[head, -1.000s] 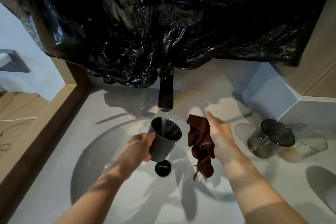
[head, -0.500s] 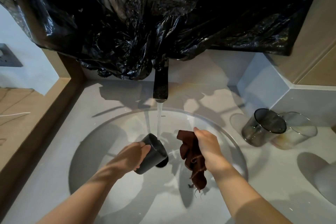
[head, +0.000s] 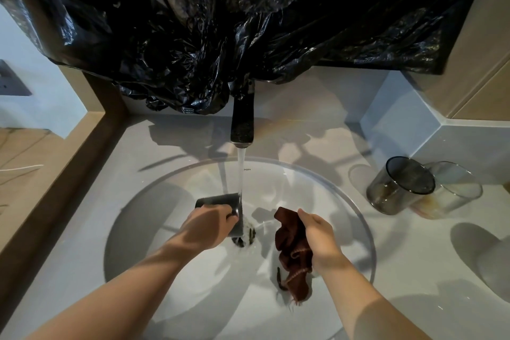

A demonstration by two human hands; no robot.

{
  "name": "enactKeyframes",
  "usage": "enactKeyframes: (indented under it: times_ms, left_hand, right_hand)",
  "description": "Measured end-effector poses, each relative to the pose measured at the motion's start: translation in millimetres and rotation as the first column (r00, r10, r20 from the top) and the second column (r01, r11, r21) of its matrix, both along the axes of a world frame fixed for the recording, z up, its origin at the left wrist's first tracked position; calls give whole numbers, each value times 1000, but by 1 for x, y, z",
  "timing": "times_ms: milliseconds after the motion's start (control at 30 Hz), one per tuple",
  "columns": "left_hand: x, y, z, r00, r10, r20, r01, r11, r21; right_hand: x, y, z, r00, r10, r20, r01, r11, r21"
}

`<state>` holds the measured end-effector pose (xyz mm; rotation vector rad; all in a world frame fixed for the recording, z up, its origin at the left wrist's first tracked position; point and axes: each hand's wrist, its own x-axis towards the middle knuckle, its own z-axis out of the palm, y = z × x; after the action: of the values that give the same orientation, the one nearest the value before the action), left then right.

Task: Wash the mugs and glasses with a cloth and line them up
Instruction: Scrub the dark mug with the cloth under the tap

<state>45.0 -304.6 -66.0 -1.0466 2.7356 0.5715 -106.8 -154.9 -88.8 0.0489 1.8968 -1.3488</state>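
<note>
My left hand [head: 208, 225] grips a dark grey mug [head: 220, 203], tipped over low in the white sink basin [head: 345, 201], over the drain. Water from the black tap [head: 242, 127] streams down past the mug's right edge. To its right my right hand [head: 318, 234] holds a bunched brown cloth [head: 291, 251], which hangs down into the basin. On the counter at the right stand a smoked glass [head: 400, 186] and, touching it on the right, a clear glass [head: 452, 190].
Crumpled black plastic sheeting [head: 234, 22] hangs over the wall behind the tap. A wooden ledge [head: 52, 174] borders the counter on the left. A pale angled wall block [head: 400, 121] stands behind the glasses. Grey counter [head: 414, 270] runs round the basin.
My left hand has lowered the mug from under the tap and tipped it over above the drain. My right hand with the cloth has come down into the basin.
</note>
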Motion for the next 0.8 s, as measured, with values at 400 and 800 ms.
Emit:
enactKeyframes:
  times_ms: [400,800]
  left_hand:
    - [-1,-3,1,943,-299,-149,282,951,-127]
    - [23,-12,-5,981,-192,-1,186,956,-228]
  right_hand:
    - [-2,2,-2,995,-88,37,89,996,-30]
    - [2,4,-2,995,-84,46,88,993,-77]
